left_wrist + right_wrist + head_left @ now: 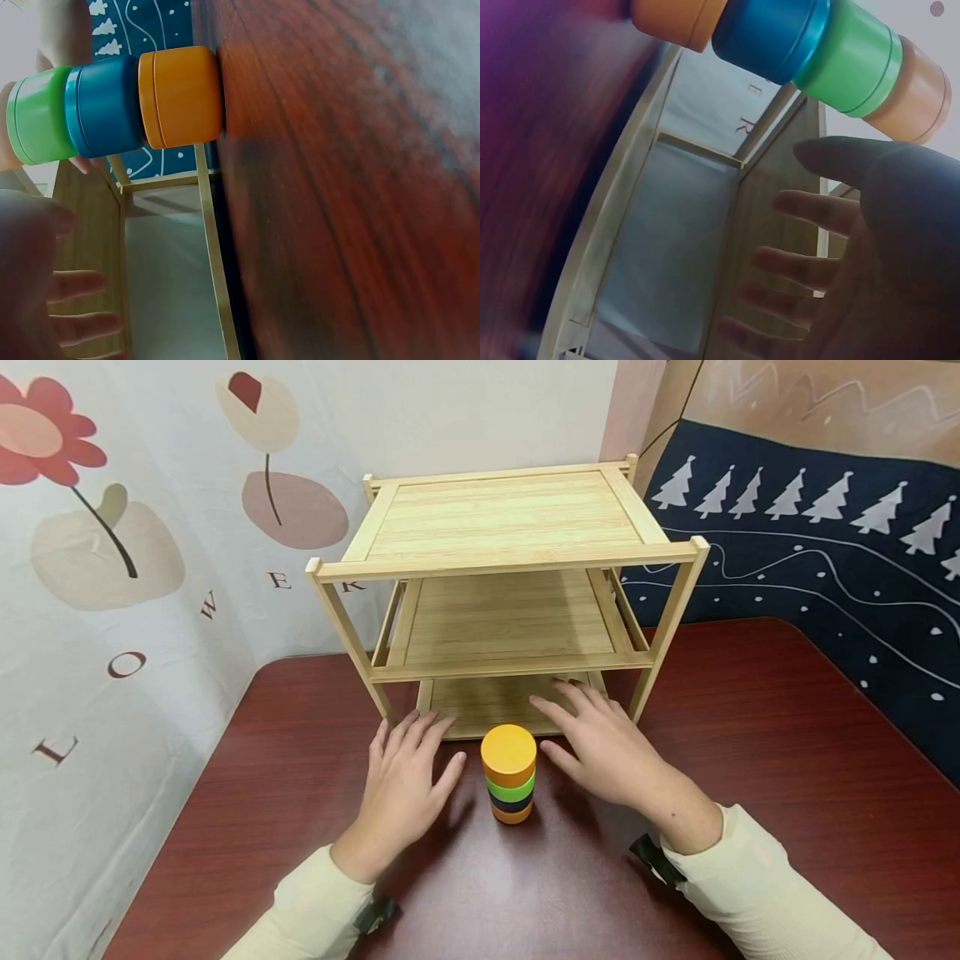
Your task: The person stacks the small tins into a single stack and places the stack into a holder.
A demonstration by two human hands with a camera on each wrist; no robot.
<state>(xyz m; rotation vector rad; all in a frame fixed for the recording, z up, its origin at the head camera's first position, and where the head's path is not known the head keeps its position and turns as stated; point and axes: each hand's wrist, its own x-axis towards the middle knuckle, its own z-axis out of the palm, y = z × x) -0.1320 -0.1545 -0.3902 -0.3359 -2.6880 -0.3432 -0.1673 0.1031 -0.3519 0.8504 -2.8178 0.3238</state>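
Several small round lidded containers (509,757) stand in one upright stack on the table, in front of a wooden shelf. From bottom to top they are orange (184,97), dark blue (109,105), green (43,116) and a lighter orange (915,90). My left hand (405,781) is left of the stack, fingers spread and pointing toward the shelf. On the other side is my right hand (607,747), its fingers also spread, near the shelf's lower right front. Neither hand holds anything, and gaps show between both hands and the stack.
The three-tier wooden shelf (504,553) stands just behind the stack, near the table's back edge. Dark red wood covers the table (757,727). Printed cloths hang behind: a pale flowered one (172,510) and a dark blue one with trees (810,568).
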